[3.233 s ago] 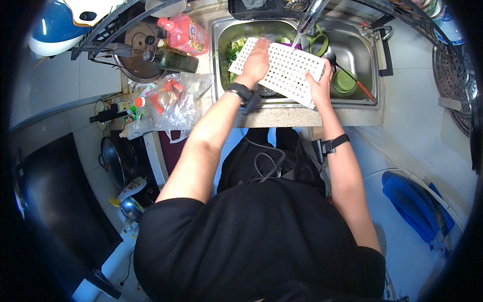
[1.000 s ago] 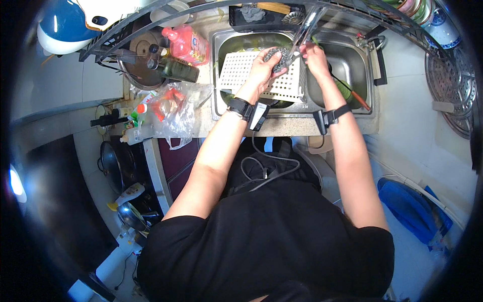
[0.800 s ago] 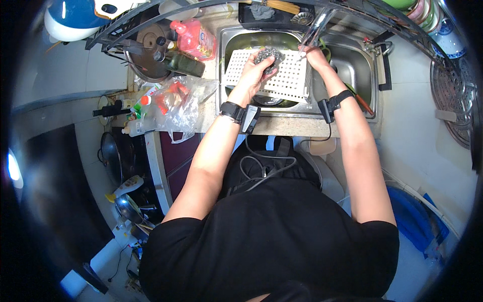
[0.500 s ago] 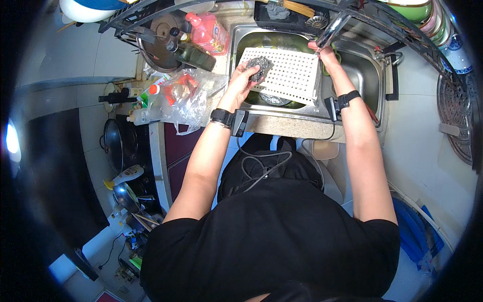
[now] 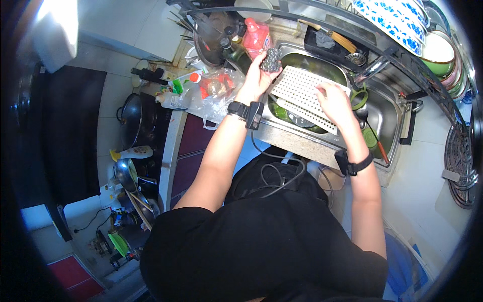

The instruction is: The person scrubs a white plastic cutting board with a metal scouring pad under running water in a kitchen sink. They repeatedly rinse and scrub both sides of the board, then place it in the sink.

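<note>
A grey steel wool scrubber (image 5: pixel 272 60) is held in the fingers of my left hand (image 5: pixel 259 78), above the left end of a white perforated tray (image 5: pixel 302 90). The tray lies tilted across the left basin of the steel sink (image 5: pixel 284 48). My right hand (image 5: pixel 334 104) is over the tray's right part, its fingers curled together. Whether anything is between them, or whether they touch the tray, I cannot make out. Under the tray's near edge, part of a dark round item (image 5: pixel 301 120) shows in the basin.
The faucet (image 5: pixel 370 73) rises behind the tray. In the right basin are a green-rimmed item (image 5: pixel 359 98) and a red-handled utensil (image 5: pixel 381 148). Left of the sink stand a pink bottle (image 5: pixel 255 38) and a plastic bag (image 5: pixel 221 90). A black dish rack (image 5: pixel 297 17) overhangs the back.
My right hand has left the faucet area and come over the tray. My left hand has lifted the scrubber off the tray's surface toward the pink bottle. The whole view has turned.
</note>
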Demonstrator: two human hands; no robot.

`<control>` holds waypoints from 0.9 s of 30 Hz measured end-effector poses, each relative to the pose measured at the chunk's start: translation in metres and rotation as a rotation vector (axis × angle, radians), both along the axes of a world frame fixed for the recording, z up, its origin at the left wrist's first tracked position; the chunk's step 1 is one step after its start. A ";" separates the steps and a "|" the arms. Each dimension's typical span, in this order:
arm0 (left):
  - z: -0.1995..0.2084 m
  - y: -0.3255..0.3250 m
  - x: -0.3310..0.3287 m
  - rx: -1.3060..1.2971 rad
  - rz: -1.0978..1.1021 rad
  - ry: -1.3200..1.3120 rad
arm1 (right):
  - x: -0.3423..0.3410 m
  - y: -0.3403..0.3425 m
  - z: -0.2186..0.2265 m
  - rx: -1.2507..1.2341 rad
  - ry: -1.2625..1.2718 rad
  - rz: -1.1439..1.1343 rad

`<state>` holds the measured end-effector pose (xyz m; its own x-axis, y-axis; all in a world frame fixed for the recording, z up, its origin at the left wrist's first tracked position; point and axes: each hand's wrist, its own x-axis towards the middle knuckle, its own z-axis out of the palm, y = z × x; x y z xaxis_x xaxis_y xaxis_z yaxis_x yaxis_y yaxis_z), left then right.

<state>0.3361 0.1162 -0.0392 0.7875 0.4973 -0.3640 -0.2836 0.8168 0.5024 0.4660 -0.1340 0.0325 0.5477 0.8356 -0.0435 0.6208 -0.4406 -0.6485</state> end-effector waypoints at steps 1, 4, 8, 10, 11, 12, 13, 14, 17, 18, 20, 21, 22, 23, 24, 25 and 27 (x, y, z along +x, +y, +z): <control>0.004 0.008 0.002 -0.010 0.004 -0.053 | 0.000 0.017 0.009 0.045 -0.014 0.043; 0.011 0.030 0.014 0.013 0.036 -0.084 | 0.014 0.085 0.026 0.332 -0.059 0.185; 0.010 0.055 0.031 0.080 0.114 -0.048 | 0.035 0.191 0.027 0.432 -0.103 0.136; 0.007 0.065 0.036 0.109 0.098 -0.026 | 0.037 0.239 0.022 0.433 0.108 0.065; 0.005 0.069 0.038 0.124 0.108 0.054 | 0.039 0.261 0.020 0.425 0.257 0.006; 0.003 0.073 0.038 0.088 0.099 0.118 | 0.046 0.274 0.016 0.524 0.098 0.101; 0.001 0.077 0.038 0.059 0.085 0.147 | 0.049 0.285 0.011 0.501 -0.006 0.122; -0.001 0.081 0.037 0.030 0.063 0.149 | 0.050 0.294 0.007 0.498 0.298 0.157; -0.008 0.090 0.036 -0.042 0.083 0.151 | 0.054 0.321 0.002 0.372 0.553 0.165; -0.009 0.094 0.037 -0.009 0.077 0.106 | 0.057 0.323 0.001 0.332 0.350 0.198; -0.011 0.098 0.039 -0.019 0.057 0.063 | 0.060 0.328 -0.001 0.319 0.444 0.220; -0.012 0.099 0.040 -0.015 0.050 0.063 | 0.061 0.329 -0.001 0.279 0.496 0.205; -0.012 0.100 0.042 -0.016 0.040 0.065 | 0.062 0.329 -0.002 0.308 0.460 0.235; -0.012 0.101 0.043 -0.003 0.043 0.077 | 0.063 0.327 -0.004 0.312 0.417 0.242; -0.012 0.100 0.044 0.016 0.066 0.088 | 0.063 0.326 -0.005 0.329 0.351 0.251; -0.012 0.100 0.045 0.018 0.068 0.069 | 0.062 0.326 -0.006 0.336 0.410 0.230; -0.011 0.098 0.045 -0.010 0.065 0.059 | 0.061 0.326 -0.009 0.362 0.459 0.194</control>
<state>0.3813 0.2146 -0.0506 0.7307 0.5431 -0.4137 -0.3069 0.8025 0.5116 0.5268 0.1920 0.0237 0.3768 0.9239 0.0663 0.2896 -0.0495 -0.9559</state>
